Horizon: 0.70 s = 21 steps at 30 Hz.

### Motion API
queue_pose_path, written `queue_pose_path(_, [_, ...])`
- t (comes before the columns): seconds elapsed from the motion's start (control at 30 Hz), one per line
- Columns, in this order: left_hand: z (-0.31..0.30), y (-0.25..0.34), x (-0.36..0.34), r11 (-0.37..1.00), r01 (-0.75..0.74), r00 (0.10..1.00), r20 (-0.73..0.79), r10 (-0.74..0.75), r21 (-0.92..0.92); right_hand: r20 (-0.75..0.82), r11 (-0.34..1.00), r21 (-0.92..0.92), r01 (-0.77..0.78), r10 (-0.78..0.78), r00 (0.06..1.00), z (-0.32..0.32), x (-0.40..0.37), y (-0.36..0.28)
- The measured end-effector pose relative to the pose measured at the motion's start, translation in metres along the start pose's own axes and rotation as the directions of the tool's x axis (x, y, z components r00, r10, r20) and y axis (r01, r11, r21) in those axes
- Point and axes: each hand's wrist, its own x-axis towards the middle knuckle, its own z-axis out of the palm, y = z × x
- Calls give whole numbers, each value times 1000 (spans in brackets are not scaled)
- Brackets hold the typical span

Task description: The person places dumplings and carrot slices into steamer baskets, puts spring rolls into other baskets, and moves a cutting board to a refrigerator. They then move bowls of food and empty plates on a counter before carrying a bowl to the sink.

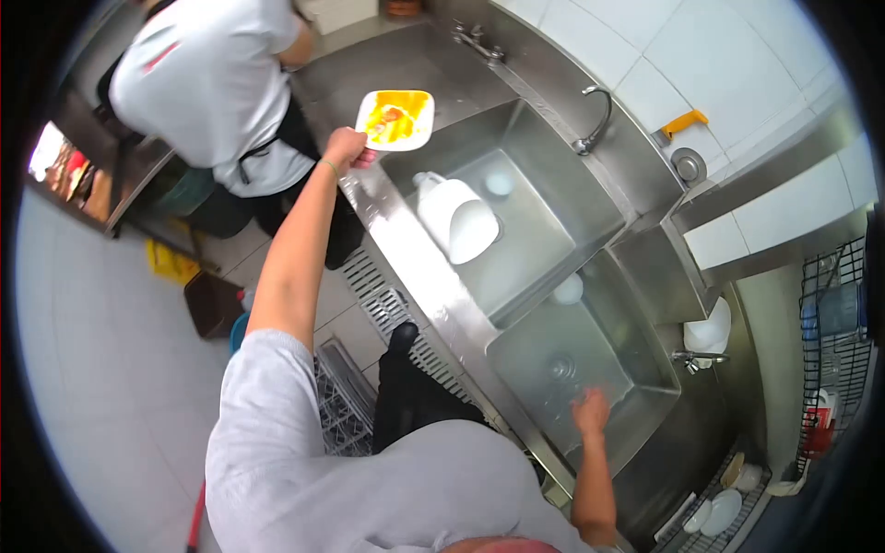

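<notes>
My left hand [347,151] stretches out over the sink's front edge, its fingers closed on the rim of a white square dish [423,123]. Yellow-orange sauce or food residue covers the inside of the dish. Below it, a large white pitcher-like container [456,219] lies tilted in the middle sink basin [562,217], beside a small round white item [499,182]. My right hand [591,412] is over the nearer basin [636,369], close to its drain; its fingers are blurred and I see no object in them. Another round white item [569,289] rests in that basin.
A co-worker in a white shirt [217,92] stands at the far left counter. Faucets [599,120] line the back wall, with a yellow-handled scraper [684,123] nearby. Wire racks with dishes [724,511] are at the right. A floor grate [392,309] runs along the sink.
</notes>
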Motion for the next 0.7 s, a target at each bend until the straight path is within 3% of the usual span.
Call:
queue_pose_path(0.1, [16,-17,124,994,110,993,-41,-110,10,218,987,-2,-163,160,963,14,-5,-20])
queue_pose_path(0.2, [33,-31,194,975,175,983,-87,-164,137,288,958,-66,-278,285,914,17,-12,-44])
queue_pose_path(0.27, [39,-44,229,950,254,964,-121,-235,180,267,958,-26,-284,281,922,20,-12,-55])
queue_pose_path(0.3, [35,-73,260,961,225,970,-131,-205,159,258,953,-12,-304,297,919,20,-17,-58])
queue_pose_path(0.33, [17,-112,301,979,202,978,49,-204,34,175,974,46,-222,211,962,22,-17,-60])
queue_pose_path(0.37, [7,-150,341,963,224,957,220,-189,-149,294,955,54,-291,263,919,-1,-9,-78])
queue_pose_path(0.4, [3,-164,358,966,204,924,358,-137,-157,237,956,64,-287,265,935,4,-17,-80])
queue_pose_path(0.43, [15,-158,368,962,238,911,376,-172,-137,210,954,44,-297,282,936,-12,-19,-96])
queue_pose_path(0.53, [65,-145,365,935,352,881,349,-319,-34,378,883,107,-458,389,840,-60,-18,-123])
queue_pose_path(0.7, [47,-120,326,905,419,881,208,-424,71,338,814,207,-542,461,821,-60,-38,-113])
